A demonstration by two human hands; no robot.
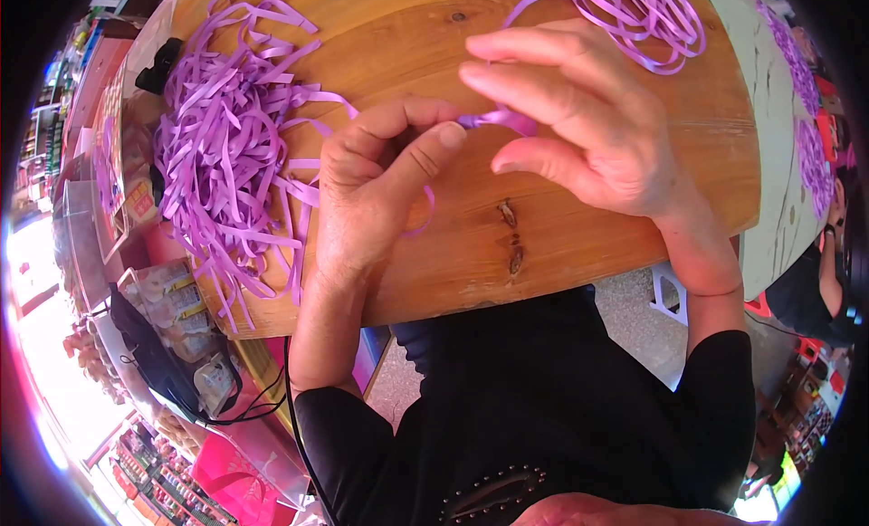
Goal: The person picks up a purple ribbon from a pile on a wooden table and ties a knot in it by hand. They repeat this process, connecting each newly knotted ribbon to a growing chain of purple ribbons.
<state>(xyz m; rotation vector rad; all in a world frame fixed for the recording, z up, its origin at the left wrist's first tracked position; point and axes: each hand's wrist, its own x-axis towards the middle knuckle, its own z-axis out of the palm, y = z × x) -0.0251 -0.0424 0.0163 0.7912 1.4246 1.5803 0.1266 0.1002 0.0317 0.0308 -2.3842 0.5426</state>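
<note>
"Over the wooden table (434, 254), what's that left hand (371, 177) got?"

"A purple ribbon (514, 119), pinched between thumb and finger."

"And the right hand (597, 119)?"

"Just beside it, thumb and fingers spread apart. Whether it touches the ribbon, I can't tell."

"The tangled pile (226, 137)?"

"Left of both hands, with a looped coil (665, 71) beyond the right."

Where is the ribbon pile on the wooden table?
In the head view, the purple ribbon pile lies at the left of the wooden table, just left of the left hand.
</note>
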